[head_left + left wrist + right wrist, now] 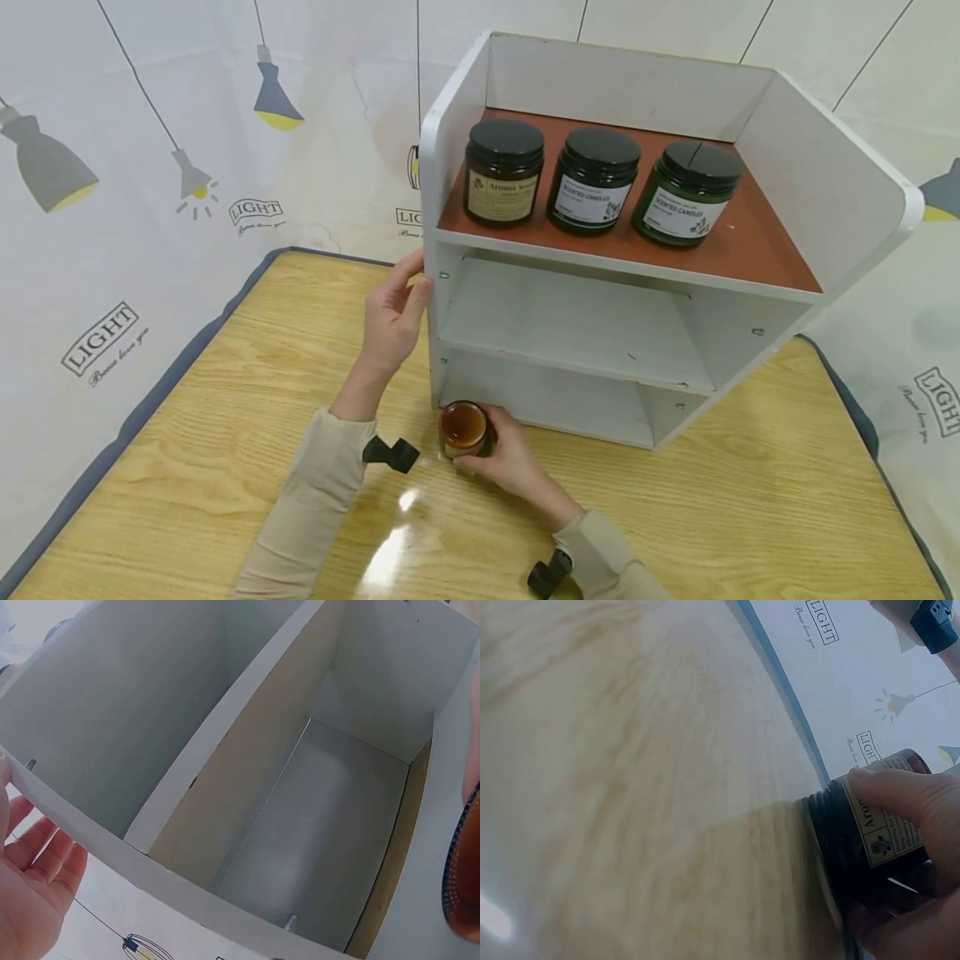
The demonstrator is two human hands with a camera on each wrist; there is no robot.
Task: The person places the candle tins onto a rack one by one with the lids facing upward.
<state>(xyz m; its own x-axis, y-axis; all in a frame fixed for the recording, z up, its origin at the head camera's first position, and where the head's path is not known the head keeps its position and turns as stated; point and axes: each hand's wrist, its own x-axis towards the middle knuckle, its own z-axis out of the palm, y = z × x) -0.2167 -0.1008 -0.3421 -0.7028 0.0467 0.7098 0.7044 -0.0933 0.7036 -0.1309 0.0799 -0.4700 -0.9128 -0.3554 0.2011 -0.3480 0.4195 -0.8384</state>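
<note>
My right hand [513, 458] grips an amber candle jar [462, 427] low by the table, in front of the shelf's lower left corner. Its amber glass bottom faces up; in the right wrist view the black lid [826, 836] is on the table side, with a beige label [874, 825] near my thumb. My left hand [392, 321] rests against the outside of the white shelf unit's [432, 325] left side panel, fingers loosely bent, as the left wrist view also shows. Whether the jar touches the table is hard to tell.
On the shelf's reddish-brown top [772, 250] stand an amber jar [504, 172] and two green scented-candle jars [594, 181], all black-lidded. Below are two white compartments divided by a middle board [570, 325]. The wooden table [300, 333] meets a printed cloth backdrop [337, 167].
</note>
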